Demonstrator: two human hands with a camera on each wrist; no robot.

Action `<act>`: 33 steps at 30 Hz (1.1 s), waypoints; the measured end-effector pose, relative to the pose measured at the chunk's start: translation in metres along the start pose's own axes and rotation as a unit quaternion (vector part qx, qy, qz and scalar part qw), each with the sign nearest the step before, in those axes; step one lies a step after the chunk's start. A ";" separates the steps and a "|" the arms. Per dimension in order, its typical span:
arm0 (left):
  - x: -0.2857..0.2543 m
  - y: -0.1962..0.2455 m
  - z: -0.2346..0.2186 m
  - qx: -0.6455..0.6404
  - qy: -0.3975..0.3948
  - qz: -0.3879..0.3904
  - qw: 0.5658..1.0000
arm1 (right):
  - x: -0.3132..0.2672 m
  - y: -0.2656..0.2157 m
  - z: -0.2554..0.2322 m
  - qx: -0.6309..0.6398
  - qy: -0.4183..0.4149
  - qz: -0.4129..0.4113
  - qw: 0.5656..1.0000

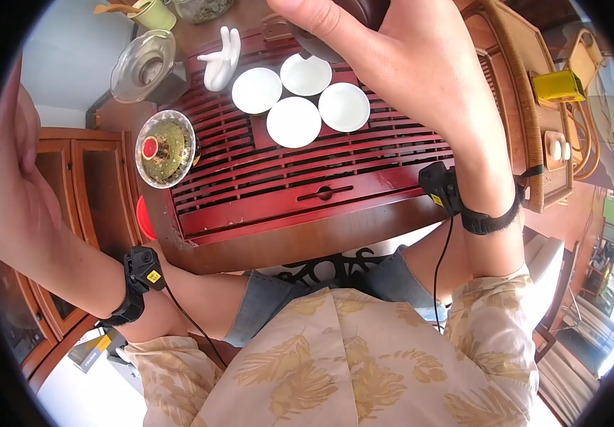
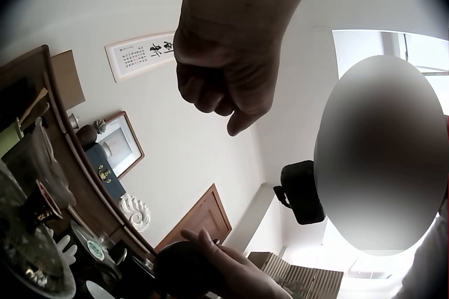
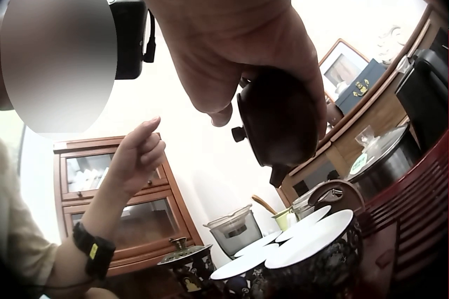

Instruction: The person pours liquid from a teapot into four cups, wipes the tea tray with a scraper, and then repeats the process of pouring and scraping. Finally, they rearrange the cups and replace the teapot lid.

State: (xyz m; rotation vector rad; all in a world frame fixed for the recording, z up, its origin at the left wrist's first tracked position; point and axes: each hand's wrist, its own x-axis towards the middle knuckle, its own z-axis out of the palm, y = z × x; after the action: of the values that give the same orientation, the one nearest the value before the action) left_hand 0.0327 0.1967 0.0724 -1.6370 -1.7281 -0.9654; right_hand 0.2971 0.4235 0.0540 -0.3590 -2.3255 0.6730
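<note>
My right hand (image 1: 421, 78) grips a dark brown teapot (image 3: 277, 120) above the far side of the tea tray. In the right wrist view the teapot is tipped, its lid knob to the side and its spout pointing down. Below it several cups (image 1: 294, 122), white inside and dark patterned outside, stand close together on the slatted red tea tray (image 1: 264, 206). My left hand (image 1: 22, 181) is raised at the left, away from the tray. Its fingers are curled in the left wrist view and hold nothing.
A lidded cup (image 1: 165, 151) with a gold top stands at the tray's left. Behind it are a clear glass vessel (image 1: 140, 71), a white hand-shaped ornament (image 1: 221, 60) and a green pot (image 1: 156, 14) with wooden tools. A wicker-edged stand (image 1: 527, 92) is at the right.
</note>
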 end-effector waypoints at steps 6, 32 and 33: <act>0.001 -0.007 -0.010 -0.060 -0.042 -0.037 0.997 | 0.000 0.019 -0.003 0.109 -0.006 -0.032 0.994; 0.001 -0.001 -0.006 -0.054 -0.035 -0.045 0.997 | -0.004 0.022 -0.001 0.053 -0.006 -0.046 0.998; 0.000 0.001 -0.005 -0.039 -0.021 -0.053 0.998 | -0.003 0.021 -0.001 0.072 -0.002 -0.060 0.996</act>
State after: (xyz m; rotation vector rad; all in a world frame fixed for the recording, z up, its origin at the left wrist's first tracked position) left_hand 0.0334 0.1926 0.0754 -1.6396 -1.8424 -1.0676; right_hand 0.3015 0.4401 0.0409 -0.1514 -2.2655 0.7780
